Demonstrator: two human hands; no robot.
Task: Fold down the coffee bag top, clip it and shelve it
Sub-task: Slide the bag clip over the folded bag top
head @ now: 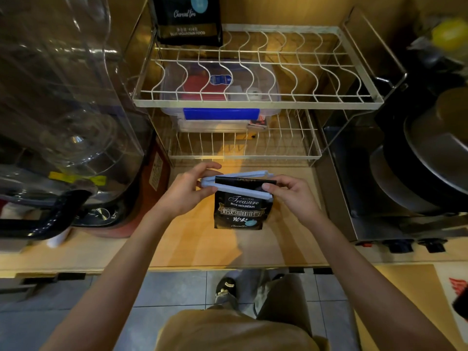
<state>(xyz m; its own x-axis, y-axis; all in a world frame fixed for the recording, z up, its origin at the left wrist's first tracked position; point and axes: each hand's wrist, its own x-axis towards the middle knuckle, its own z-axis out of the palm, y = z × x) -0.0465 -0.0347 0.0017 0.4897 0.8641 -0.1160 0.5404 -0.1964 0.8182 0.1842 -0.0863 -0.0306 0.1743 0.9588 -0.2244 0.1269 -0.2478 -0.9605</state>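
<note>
At centre frame, just above the wooden counter (291,239), a small black coffee bag (241,211) hangs upright between both hands. Its top already looks folded down: a flat dark band shows between the two arms of a light blue sealing clip (235,184). The clip straddles that fold, hinged end at frame left, free ends at frame right, and the arms are still spread apart toward the right, so it is not snapped shut.

The left hand (188,192) pinches the hinged end, fingers curled over the far arm and thumb on the near one, a narrow grip on the clip. The right hand (291,196) holds the free end, thumb pressing the near arm by the bag's corner; whether its fingers also catch the bag behind cannot be told.

Judged progress: fold done, clipping under way, roughly midway. Left: squeeze the arms until they latch, then shelve.

Upper half of the frame shows a two-tier white wire rack (255,103); a larger black coffee bag (188,20) stands on its top tier at upper left, with bare wire beside it. A clear storage box with blue latch (220,114) sits on the lower tier.
</note>
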